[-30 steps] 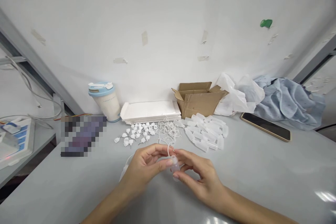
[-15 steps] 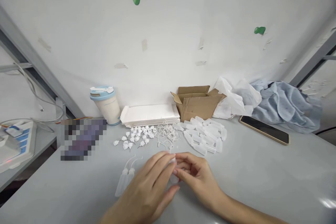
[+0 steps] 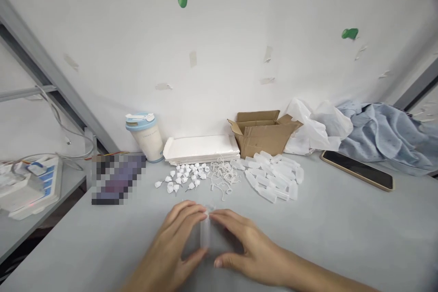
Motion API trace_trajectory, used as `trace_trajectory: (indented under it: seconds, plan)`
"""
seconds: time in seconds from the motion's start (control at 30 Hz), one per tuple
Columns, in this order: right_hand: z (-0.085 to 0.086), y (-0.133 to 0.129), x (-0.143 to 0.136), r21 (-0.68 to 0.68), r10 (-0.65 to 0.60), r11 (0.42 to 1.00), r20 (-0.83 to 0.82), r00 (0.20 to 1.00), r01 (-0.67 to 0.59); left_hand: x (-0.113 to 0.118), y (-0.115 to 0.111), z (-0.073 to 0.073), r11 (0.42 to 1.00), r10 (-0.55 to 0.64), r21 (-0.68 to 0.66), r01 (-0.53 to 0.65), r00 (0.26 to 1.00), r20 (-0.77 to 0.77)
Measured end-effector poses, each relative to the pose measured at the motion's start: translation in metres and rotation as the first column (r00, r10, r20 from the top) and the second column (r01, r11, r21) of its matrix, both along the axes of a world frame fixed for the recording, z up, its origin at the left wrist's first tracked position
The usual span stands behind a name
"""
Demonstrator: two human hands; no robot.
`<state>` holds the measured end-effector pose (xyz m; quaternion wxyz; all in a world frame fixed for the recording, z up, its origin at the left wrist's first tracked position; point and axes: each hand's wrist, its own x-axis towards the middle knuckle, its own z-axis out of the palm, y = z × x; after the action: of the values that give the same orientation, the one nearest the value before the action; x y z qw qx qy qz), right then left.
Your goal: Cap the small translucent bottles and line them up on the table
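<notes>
Grey table (image 3: 342, 232), slim bottle (image 3: 205, 236), neck (image 3: 207, 214) toward wall (image 3: 226, 27)

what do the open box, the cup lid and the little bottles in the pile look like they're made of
Open box: matte brown corrugated cardboard, probably, going by its creased, folding flaps.
Cup lid: smooth light-blue plastic by its look, though silicone is possible.
Little bottles: likely soft plastic, frosted and colourless, since they look milky and let some light through.
</notes>
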<state>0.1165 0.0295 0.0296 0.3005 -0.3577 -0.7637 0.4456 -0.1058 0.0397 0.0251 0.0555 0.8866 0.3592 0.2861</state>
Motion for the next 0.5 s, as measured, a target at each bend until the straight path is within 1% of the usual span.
trace_trajectory:
  seconds: [0.07,0.17,0.27,0.37,0.5]
  plan:
    - [0.001,0.0,0.0,0.022,0.058,0.998,0.133,0.989,-0.062,-0.013,0.003,-0.001,0.994,0.055,-0.089,-0.058,0.998,-0.033]
    - [0.001,-0.001,-0.001,0.016,0.098,0.994,0.221,0.97,-0.104,-0.025,0.004,-0.003,0.972,0.125,-0.191,-0.134,0.99,-0.061]
    - [0.001,-0.002,-0.002,0.011,0.096,0.995,0.267,0.959,-0.103,-0.031,0.002,-0.004,0.951,0.161,-0.256,-0.173,0.985,-0.069]
    - [0.002,-0.002,-0.002,0.029,0.094,0.994,0.278,0.956,-0.106,-0.033,-0.001,-0.002,0.938,0.19,-0.283,-0.201,0.979,-0.067]
    - [-0.001,-0.003,-0.001,0.072,0.118,0.987,0.274,0.954,-0.143,-0.036,-0.002,0.001,0.932,0.145,-0.321,-0.169,0.985,-0.098]
